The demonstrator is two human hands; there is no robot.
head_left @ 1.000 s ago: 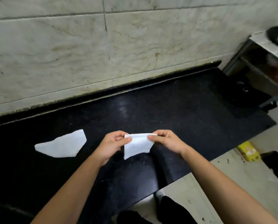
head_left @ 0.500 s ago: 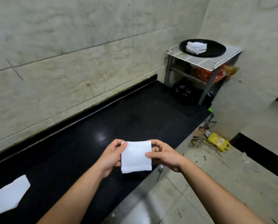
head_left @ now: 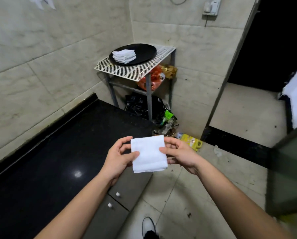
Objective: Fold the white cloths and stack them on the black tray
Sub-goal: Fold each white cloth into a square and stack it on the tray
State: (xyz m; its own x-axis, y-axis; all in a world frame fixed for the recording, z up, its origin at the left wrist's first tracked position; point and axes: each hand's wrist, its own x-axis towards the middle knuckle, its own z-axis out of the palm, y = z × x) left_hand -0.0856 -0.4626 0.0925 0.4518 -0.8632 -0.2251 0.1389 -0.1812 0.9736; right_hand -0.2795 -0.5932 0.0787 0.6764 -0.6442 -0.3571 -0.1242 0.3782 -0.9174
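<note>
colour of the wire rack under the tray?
Off-white wire rack, grey legs; black tray on it. Head view.

A folded white cloth was pinched between the left hand and the right hand, near the black counter's right end. Farther off, a stack of folded cloths was seen on the black tray, which rested on a wire rack.

Room corner — pale marbled wall tiles, glossy black bench along the left wall, white wire rack on grey legs in the corner, littered tiled floor, dark doorway at right.
</note>
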